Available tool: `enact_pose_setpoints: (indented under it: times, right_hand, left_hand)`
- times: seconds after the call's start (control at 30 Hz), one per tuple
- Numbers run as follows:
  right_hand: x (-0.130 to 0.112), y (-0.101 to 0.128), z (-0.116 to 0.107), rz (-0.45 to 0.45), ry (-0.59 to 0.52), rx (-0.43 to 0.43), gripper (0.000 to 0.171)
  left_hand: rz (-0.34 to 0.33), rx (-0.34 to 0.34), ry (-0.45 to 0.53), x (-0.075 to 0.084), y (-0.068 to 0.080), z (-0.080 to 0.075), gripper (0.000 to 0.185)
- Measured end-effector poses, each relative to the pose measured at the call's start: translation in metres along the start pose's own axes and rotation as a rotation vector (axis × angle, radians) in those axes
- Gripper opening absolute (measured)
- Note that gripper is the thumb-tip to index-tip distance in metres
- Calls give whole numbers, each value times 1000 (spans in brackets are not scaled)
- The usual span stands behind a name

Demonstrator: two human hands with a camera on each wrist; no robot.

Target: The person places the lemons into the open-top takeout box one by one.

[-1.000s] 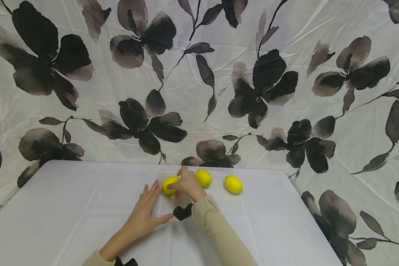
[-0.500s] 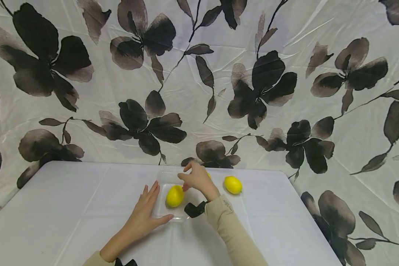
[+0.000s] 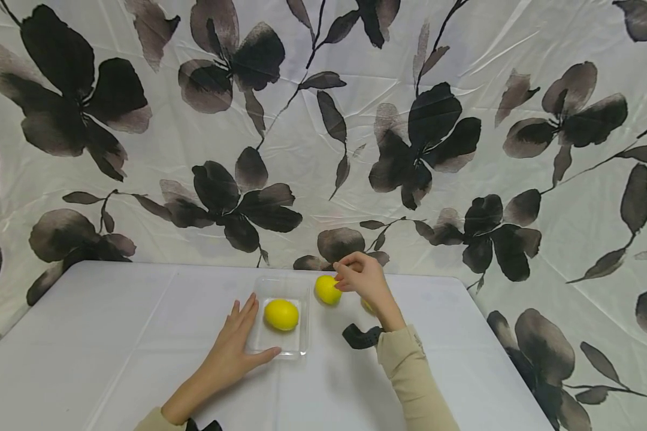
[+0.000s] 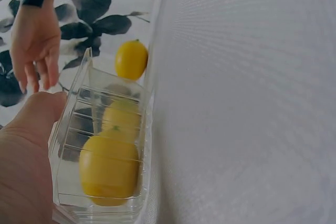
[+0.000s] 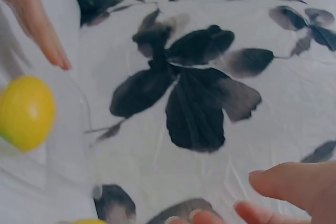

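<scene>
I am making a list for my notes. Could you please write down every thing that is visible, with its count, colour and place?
lemons: three, yellow; one in the tray, one on the table right of the tray under the right hand's fingertips, one mostly hidden behind the right wrist
tray: one, clear plastic, on the table near its far edge
table: one, covered in white
backdrop cloth: one, white with dark flowers, behind and beside the table
wrist straps: black, one on each wrist
sleeves: beige
left hand: flat on the table, fingers against the tray's left side
right hand: fingers bent, reaching the middle lemon
</scene>
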State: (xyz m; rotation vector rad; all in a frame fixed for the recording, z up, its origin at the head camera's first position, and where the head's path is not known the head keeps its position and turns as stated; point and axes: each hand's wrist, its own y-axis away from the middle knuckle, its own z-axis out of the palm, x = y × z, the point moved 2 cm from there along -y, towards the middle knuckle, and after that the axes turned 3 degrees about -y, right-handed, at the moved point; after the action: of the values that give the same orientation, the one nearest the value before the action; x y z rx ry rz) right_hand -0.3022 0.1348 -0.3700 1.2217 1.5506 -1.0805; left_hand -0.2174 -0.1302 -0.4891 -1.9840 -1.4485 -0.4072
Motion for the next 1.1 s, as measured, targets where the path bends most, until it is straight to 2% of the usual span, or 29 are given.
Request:
enact_pose_setpoints:
  times: [0.23, 0.47, 0.57, 0.73, 0.9, 1.1]
  right_hand:
    - [21, 10, -37, -81, -69, 135, 22]
    - [60, 22, -61, -136, -96, 323, 24]
    - [79, 25, -67, -130, -144, 364, 27]
    - [109, 21, -69, -59, -175, 369, 44]
    - [129, 17, -61, 14, -228, 315, 60]
    - [142, 20, -53, -20, -249, 264, 53]
  left_hand:
    - [3, 6, 8, -1, 0, 0, 106]
    - [-7, -1, 12, 0, 0, 0, 107]
    - [-14, -5, 15, 0, 0, 0, 107]
    - [-17, -4, 8, 0, 1, -1, 108]
    - [-6, 8, 13, 0, 2, -1, 106]
    - [1, 17, 14, -1, 2, -1, 106]
